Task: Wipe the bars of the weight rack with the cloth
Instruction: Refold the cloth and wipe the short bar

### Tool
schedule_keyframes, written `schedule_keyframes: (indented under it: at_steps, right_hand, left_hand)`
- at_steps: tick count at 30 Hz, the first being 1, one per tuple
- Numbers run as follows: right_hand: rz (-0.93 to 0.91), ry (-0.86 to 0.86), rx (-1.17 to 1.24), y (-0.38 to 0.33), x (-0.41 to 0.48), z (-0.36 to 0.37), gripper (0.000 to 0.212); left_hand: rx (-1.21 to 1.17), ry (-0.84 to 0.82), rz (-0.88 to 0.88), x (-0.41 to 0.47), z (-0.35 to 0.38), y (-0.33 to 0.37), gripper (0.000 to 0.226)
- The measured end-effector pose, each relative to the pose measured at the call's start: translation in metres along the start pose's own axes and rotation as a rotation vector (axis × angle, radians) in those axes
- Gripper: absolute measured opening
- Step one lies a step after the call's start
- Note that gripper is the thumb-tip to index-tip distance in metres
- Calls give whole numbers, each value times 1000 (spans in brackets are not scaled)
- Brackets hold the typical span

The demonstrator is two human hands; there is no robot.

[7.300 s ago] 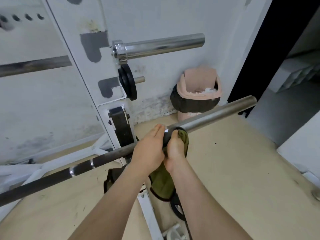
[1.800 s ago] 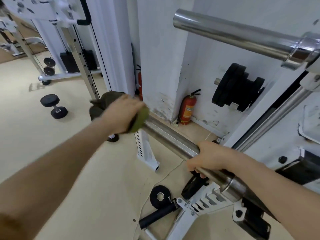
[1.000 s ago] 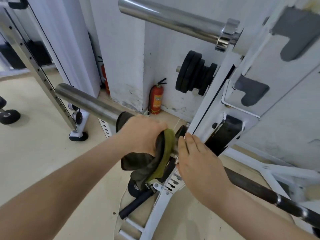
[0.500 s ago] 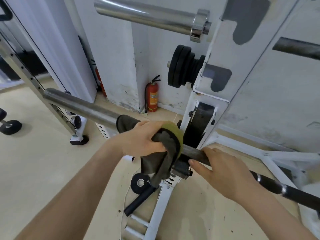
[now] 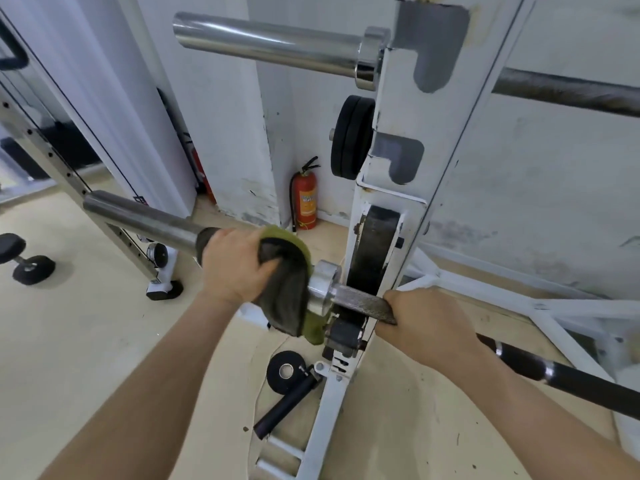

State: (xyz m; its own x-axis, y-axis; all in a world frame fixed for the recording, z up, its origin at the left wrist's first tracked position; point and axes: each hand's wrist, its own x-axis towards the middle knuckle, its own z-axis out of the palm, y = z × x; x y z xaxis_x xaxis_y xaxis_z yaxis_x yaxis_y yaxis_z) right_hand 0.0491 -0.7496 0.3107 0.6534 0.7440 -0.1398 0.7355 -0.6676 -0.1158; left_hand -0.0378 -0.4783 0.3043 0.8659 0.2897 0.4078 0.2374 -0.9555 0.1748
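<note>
The cloth [image 5: 287, 299] wraps the lower bar [image 5: 138, 216] under the left hand [image 5: 239, 268], which clenches it round the sleeve just left of the collar [image 5: 322, 285]; its tail hangs below. The right hand [image 5: 426, 317] grips the knurled shaft beside the rack [image 5: 401, 116] upright. Half a second ago that hand lay looser, and the cloth hid the collar.

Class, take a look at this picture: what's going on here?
A person is wiping the lower steel barbell on the white metal weight rack. The left hand grips a dark green cloth wrapped round the bar's smooth sleeve, next to the collar. The right hand grips the knurled shaft beside the rack's upright. A shiny chrome bar sits higher up, untouched.
</note>
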Motion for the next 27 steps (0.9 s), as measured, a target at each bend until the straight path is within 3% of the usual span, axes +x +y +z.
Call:
schedule_keyframes:
  at_steps: [3, 5, 7, 10, 13, 16, 19, 23, 25, 27]
  right_hand:
    - [45, -168, 203, 2, 10, -8, 27]
    - [101, -361, 463, 4, 16, -16, 23]
    - [157, -536, 636, 8, 22, -22, 17]
    - [226, -784, 769, 13, 31, -28, 16]
    - [250, -950, 852, 17, 37, -28, 28]
    - [240, -1010, 868, 20, 40, -27, 38]
    - [227, -1004, 887, 21, 39, -25, 38]
    - [175, -763, 826, 17, 31, -21, 18]
    - [127, -551, 681, 16, 26, -17, 23]
    - [54, -361, 541, 14, 22, -14, 27]
  left_hand:
    - [75, -216, -173, 24, -7, -4, 52]
    - [99, -443, -179, 38, -10, 10, 52]
    - [45, -491, -144, 39, -12, 37, 43]
    - [-255, -315, -160, 12, -17, 73, 38]
    - [-470, -87, -4, -26, -9, 75, 19]
    - [-582, -18, 7, -65, 7, 68, 45]
    - [-1009, 80, -302, -94, 6, 80, 52]
    - [-1660, 337, -1035, -100, 4, 74, 17]
    - [-1891, 288, -1042, -96, -2, 74, 25]
    - [-1868, 173, -948, -83, -4, 82, 47]
